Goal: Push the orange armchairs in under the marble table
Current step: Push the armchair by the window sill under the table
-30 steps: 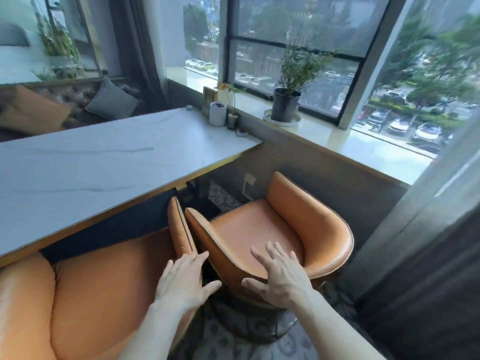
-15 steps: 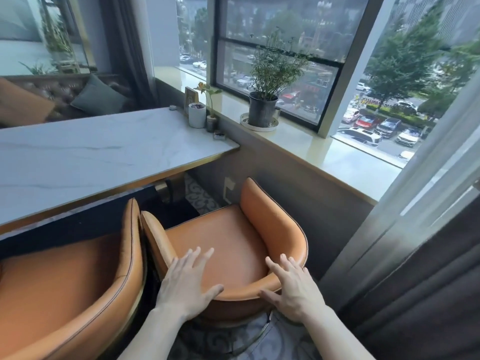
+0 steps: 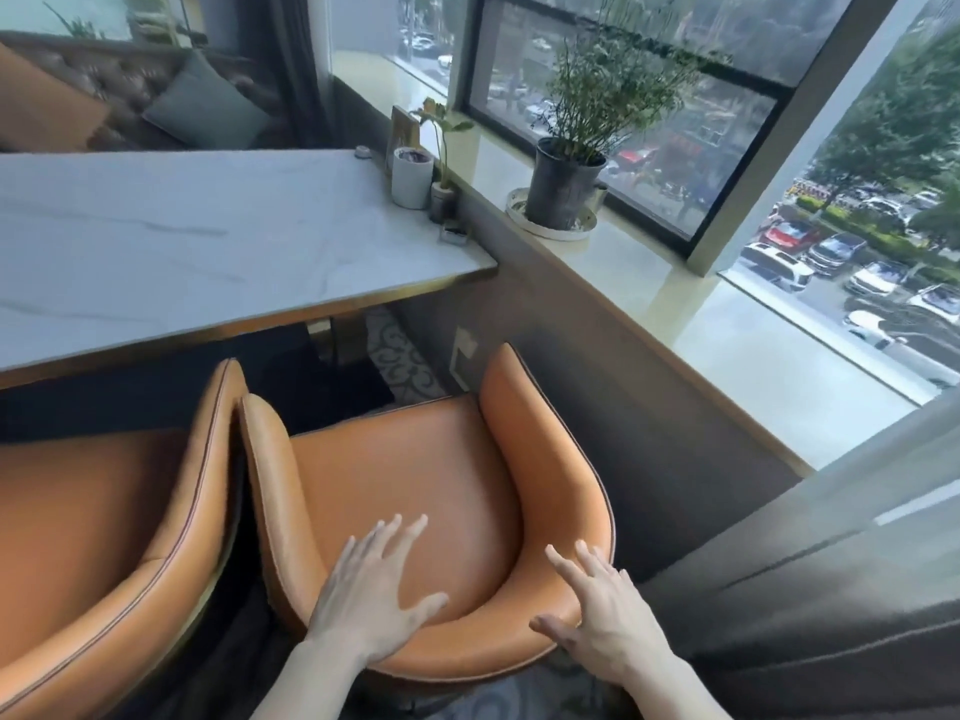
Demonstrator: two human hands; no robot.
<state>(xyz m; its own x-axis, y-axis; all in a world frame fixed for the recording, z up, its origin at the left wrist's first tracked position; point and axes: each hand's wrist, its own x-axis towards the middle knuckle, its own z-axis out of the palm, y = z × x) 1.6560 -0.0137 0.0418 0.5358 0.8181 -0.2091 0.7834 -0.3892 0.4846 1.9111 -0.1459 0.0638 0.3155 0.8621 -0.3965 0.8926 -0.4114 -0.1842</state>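
Note:
An orange armchair [image 3: 415,475] stands in front of me, its seat facing the white marble table [image 3: 182,241] and still outside the table's edge. My left hand [image 3: 369,595] lies flat over the top of its curved backrest, fingers spread. My right hand [image 3: 602,615] rests on the backrest's right side, fingers apart. A second orange armchair [image 3: 93,522] stands touching it on the left, partly under the table's gold-trimmed edge.
The windowsill wall [image 3: 623,387] runs close along the chair's right side. A potted plant [image 3: 566,184] stands on the sill; a white cup [image 3: 412,177] and small plant sit at the table's far corner. A grey curtain [image 3: 831,589] hangs at right. Gold table leg [image 3: 324,335] underneath.
My view has shifted right and closer to the right armchair. Both hands moved from between the chairs onto its backrest, and the chair has turned its seat toward the table.

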